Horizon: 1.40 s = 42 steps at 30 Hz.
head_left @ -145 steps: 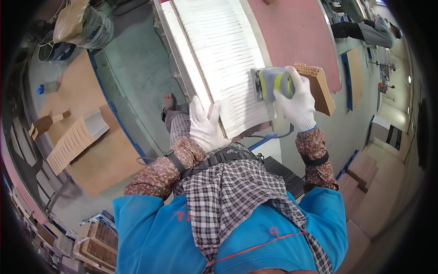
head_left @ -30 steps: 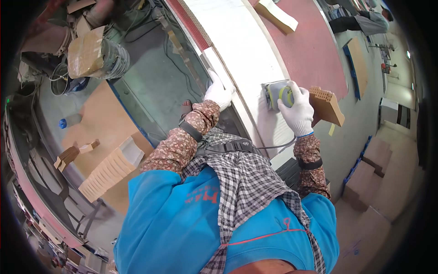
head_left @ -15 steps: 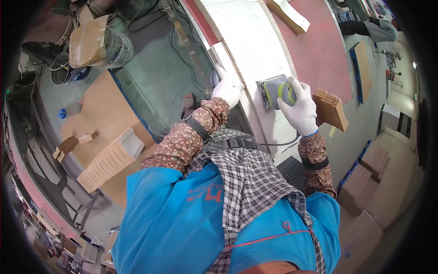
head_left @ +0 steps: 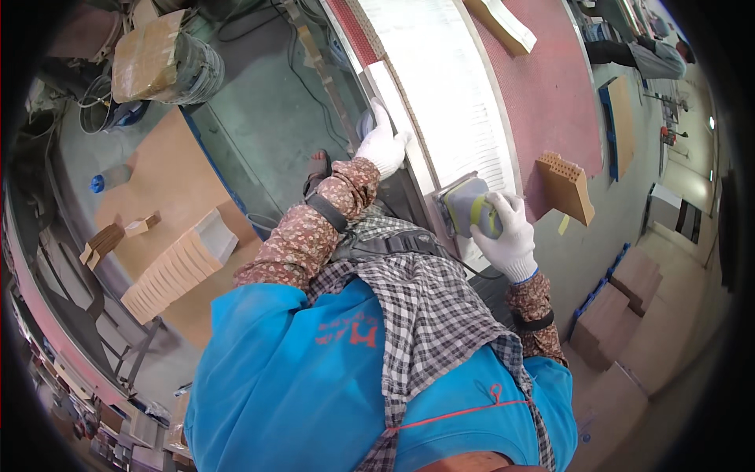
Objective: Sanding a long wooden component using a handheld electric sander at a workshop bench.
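Observation:
My right hand (head_left: 507, 237), in a white knit glove, is closed round a grey and yellow-green power sander (head_left: 470, 206) with a square pad. The sander rests at the near end of a long white surface (head_left: 440, 79), its cord trailing toward me. Fine lines across the right part of that surface suggest many thin pieces set side by side. My left hand (head_left: 383, 147), gloved too, lies at the left edge by a white strip (head_left: 393, 102), index finger stretched forward and thumb apart. A rounded grey thing (head_left: 364, 124), partly hidden, shows beside its fingers.
Right of the white surface, red mesh matting (head_left: 543, 94) bears a curved wooden piece (head_left: 503, 25) and a brown block of stacked pieces (head_left: 566, 187). To my left, a brown board (head_left: 157, 169) carries a row of pale pieces (head_left: 177, 267). A person (head_left: 657, 59) stands far right.
My right hand has drawn the sander toward me, down to the near end of the white surface. The left hand stays at the left edge, slightly shifted along with the view.

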Each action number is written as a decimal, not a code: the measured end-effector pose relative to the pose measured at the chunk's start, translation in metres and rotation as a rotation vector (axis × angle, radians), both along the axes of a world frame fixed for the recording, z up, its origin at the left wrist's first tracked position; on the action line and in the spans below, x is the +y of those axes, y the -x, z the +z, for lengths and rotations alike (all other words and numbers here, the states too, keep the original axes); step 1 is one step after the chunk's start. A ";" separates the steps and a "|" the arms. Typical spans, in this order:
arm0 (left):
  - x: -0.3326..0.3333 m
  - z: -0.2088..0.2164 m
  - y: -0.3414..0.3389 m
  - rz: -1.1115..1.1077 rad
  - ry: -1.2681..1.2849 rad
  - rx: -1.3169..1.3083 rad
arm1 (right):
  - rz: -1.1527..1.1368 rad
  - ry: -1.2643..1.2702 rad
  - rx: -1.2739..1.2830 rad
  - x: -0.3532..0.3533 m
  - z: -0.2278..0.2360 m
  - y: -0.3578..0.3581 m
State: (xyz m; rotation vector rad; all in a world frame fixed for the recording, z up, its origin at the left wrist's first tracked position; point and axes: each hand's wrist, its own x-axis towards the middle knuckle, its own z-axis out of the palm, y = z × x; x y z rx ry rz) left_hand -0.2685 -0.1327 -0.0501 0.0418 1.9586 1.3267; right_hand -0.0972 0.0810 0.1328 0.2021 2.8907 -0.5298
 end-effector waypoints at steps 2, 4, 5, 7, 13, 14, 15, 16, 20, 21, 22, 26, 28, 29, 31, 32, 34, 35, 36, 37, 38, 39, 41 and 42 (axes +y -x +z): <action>-0.006 0.015 0.005 -0.028 -0.070 -0.098 | 0.024 -0.020 0.009 -0.002 -0.002 0.006; -0.006 0.015 0.003 -0.015 -0.098 -0.112 | 0.110 -0.058 0.010 -0.010 0.000 0.018; -0.006 0.015 0.002 0.004 -0.121 -0.122 | 0.150 -0.048 0.033 -0.015 0.001 0.027; -0.008 0.017 0.002 0.031 -0.150 -0.133 | 0.172 -0.039 0.043 -0.027 0.002 0.040; -0.009 0.010 0.000 0.052 -0.197 -0.132 | 0.164 -0.040 0.032 -0.020 -0.002 0.020; -0.009 0.012 -0.001 0.043 -0.192 -0.132 | 0.168 -0.041 0.028 -0.017 -0.003 0.020; -0.009 0.013 0.000 0.047 -0.193 -0.135 | 0.162 -0.035 0.033 -0.015 -0.003 0.022; -0.012 0.019 0.002 0.040 -0.190 -0.148 | 0.147 -0.028 0.039 -0.016 -0.004 0.023; -0.012 0.012 0.000 0.042 -0.190 -0.109 | 0.202 -0.026 0.057 -0.033 0.000 0.055; -0.011 0.010 0.000 0.036 -0.191 -0.109 | 0.221 -0.067 -0.017 -0.038 0.006 0.064; -0.011 0.009 0.000 0.030 -0.169 -0.067 | 0.219 -0.067 -0.015 -0.040 0.005 0.065; -0.013 0.006 -0.001 0.057 -0.200 -0.118 | 0.217 -0.018 -0.003 -0.037 0.002 0.058; -0.014 0.008 -0.001 0.067 -0.237 -0.148 | 0.202 -0.022 -0.013 -0.029 0.000 0.053; -0.014 0.010 -0.001 0.065 -0.273 -0.179 | 0.172 -0.001 0.007 -0.024 -0.002 0.051; -0.017 0.016 -0.001 0.069 -0.269 -0.210 | 0.146 0.036 0.049 -0.022 -0.005 0.056; -0.019 0.017 -0.001 0.069 -0.261 -0.239 | 0.146 0.039 0.050 -0.022 -0.007 0.063; -0.017 0.003 -0.003 0.049 -0.226 -0.123 | 0.165 0.042 0.089 -0.027 -0.006 0.083; -0.015 -0.003 -0.004 0.029 -0.198 0.002 | 0.156 0.038 0.085 -0.029 -0.006 0.090; -0.013 -0.008 -0.005 0.025 -0.204 0.007 | 0.153 0.032 0.090 -0.033 -0.004 0.097; -0.011 -0.010 -0.006 0.021 -0.175 0.013 | 0.154 0.041 0.097 -0.037 -0.004 0.106; -0.011 -0.013 -0.007 0.017 -0.148 0.018 | 0.154 0.050 0.103 -0.040 -0.003 0.112; -0.011 -0.016 -0.009 0.018 -0.149 0.017 | 0.140 0.070 0.111 -0.042 -0.003 0.114; -0.013 -0.018 -0.010 0.023 -0.187 0.042 | 0.158 0.062 0.112 -0.036 -0.006 0.113; -0.012 -0.019 -0.009 0.030 -0.189 0.041 | 0.169 0.054 0.113 -0.034 -0.007 0.112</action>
